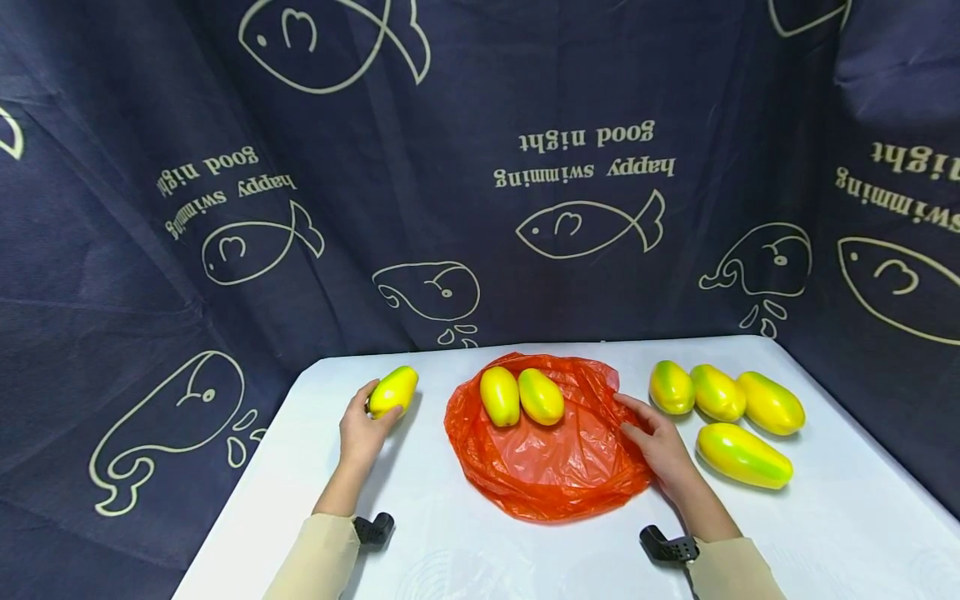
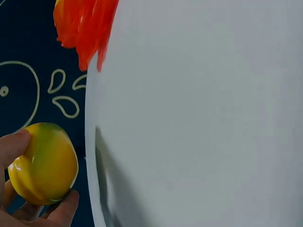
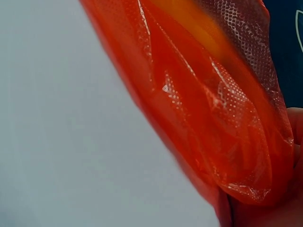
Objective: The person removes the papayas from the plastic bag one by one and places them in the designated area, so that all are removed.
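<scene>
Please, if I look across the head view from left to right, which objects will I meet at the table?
Left hand with its held fruit → red plastic bag with two fruits in it → four fruits. The right hand overlaps two of these spans, so I leave it out.

The head view is bright and clear, with highlights on the yellow fruits [image 1: 742,456] and glints on the red bag [image 1: 555,467], while the 2 wrist views are dimmer and greyer, the left showing a soft shadow on the white table [image 2: 199,94].
</scene>
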Motion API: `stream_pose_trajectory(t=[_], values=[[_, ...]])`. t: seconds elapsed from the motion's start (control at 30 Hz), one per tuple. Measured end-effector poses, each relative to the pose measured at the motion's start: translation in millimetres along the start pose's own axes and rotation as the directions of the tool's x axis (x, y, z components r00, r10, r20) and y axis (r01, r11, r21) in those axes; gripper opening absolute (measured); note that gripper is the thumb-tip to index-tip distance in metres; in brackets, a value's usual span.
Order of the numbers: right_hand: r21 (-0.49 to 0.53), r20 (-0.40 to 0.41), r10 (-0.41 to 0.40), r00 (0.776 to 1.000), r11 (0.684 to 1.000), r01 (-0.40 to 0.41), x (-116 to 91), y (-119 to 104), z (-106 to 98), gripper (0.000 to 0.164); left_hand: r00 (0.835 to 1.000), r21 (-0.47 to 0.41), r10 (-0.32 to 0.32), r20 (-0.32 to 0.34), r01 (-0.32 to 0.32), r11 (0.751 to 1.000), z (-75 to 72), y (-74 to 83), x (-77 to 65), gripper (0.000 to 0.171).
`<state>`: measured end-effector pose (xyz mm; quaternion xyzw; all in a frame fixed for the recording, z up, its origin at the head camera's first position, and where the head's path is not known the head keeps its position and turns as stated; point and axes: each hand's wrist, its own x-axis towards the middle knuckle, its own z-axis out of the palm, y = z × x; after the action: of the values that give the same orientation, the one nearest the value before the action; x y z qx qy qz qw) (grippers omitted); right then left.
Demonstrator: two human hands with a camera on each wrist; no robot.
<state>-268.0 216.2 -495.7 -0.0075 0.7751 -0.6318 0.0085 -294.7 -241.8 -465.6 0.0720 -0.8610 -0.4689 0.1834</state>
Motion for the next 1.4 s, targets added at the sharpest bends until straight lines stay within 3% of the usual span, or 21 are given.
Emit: stream_pose_trajectory(t=[0.23,0.63,1.4], values=[[0.002,0.005,0.009,1.0,1.0,-0.009,0.4,-0.4,0.2,0.053,0.998,0.0,-0.07,-0.004,0.07,0.998,-5.3,-12.6,4.4,0.069],[-0.009,0.007,0.025,1.0,1.0,-0.025,1.5,-1.0,0.9,0.053,0.995,0.028,-0.101,-0.002,0.101,0.994,-9.7,-18.4,4.8,0.07],[-0.05,-0.005,0.01,1.0,0.999,-0.01,1.3,1.4,0.8,0.052,0.995,0.027,-0.085,0.051,0.083,0.996,-6.0,-17.3,3.9,0.079]])
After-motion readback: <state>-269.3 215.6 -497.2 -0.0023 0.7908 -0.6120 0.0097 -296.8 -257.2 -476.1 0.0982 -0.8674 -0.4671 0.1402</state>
